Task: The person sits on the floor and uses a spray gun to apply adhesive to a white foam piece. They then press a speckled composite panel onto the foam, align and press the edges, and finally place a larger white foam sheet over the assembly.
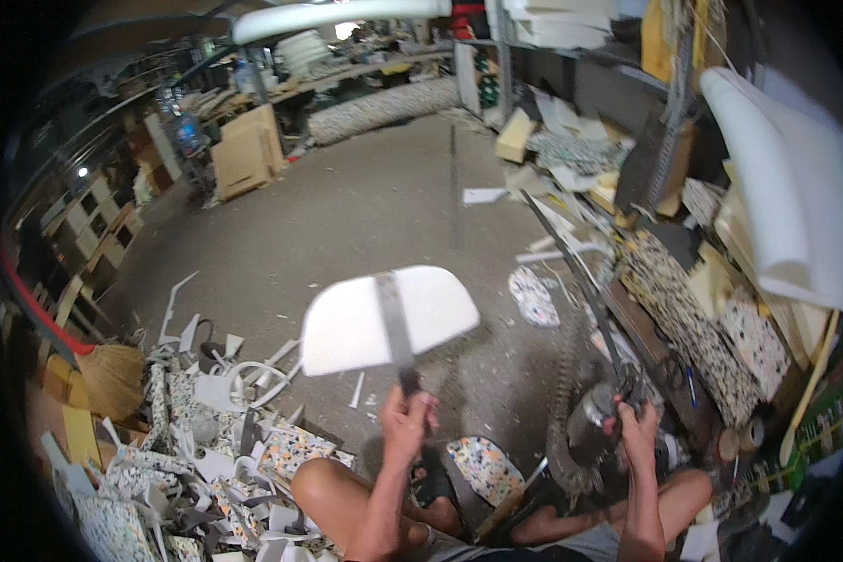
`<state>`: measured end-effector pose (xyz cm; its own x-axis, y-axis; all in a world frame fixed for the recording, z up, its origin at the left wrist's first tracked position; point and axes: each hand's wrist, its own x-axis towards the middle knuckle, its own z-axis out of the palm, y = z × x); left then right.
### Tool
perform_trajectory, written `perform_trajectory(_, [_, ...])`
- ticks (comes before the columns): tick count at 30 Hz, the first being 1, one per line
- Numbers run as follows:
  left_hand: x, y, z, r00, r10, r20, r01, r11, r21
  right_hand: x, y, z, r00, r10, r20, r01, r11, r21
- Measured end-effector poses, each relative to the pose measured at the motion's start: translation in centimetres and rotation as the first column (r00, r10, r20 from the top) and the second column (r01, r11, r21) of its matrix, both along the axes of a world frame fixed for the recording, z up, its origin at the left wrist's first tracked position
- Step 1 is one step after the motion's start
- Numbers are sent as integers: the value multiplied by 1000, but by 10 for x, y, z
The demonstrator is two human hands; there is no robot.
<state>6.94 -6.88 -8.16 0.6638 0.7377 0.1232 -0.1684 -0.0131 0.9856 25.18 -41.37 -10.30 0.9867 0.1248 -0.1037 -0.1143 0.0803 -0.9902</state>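
My left hand (407, 417) is closed round the dark handle of a flat grey blade (393, 314). The blade runs up across a white foam piece (342, 323) with rounded upper corners; whether the two are joined I cannot tell. My right hand (635, 426) is wrapped round a dark metal tool that looks like a spray gun (625, 389), with a round grey cup (595, 407) beside the fingers. A long dark bar (581, 276) reaches away beyond it. Between my feet lies a speckled foam piece (487, 470) with a curved edge.
Foam offcuts (225, 450) pile up at my left, near a straw broom (110, 375). At right are speckled foam slabs (693, 318), a hanging white foam sheet (777, 187) and a ridged hose (564, 412). A speckled foam roll (384, 110) lies at the back by wooden boards (246, 155).
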Motion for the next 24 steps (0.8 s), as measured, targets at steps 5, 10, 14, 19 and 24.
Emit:
perform_trajectory(5, [-22,14,6,998,59,10,-57,990,-129,69,-31,-144,972,-123,202,216,808,-548])
perform_trajectory(10, [-23,7,36,978,139,153,-120,985,-125,73,-26,-151,986,-169,-2,119,702,-703])
perform_trajectory(14, [-25,22,30,975,171,142,-159,983,-94,71,-36,-195,957,-218,191,289,662,-692])
perform_trajectory(19, [-34,49,8,971,230,65,-229,973,-28,55,-52,-237,967,-165,192,252,689,-680])
perform_trajectory(24, [-18,32,24,961,271,58,-266,961,-81,22,-77,-232,954,-212,212,300,668,-681])
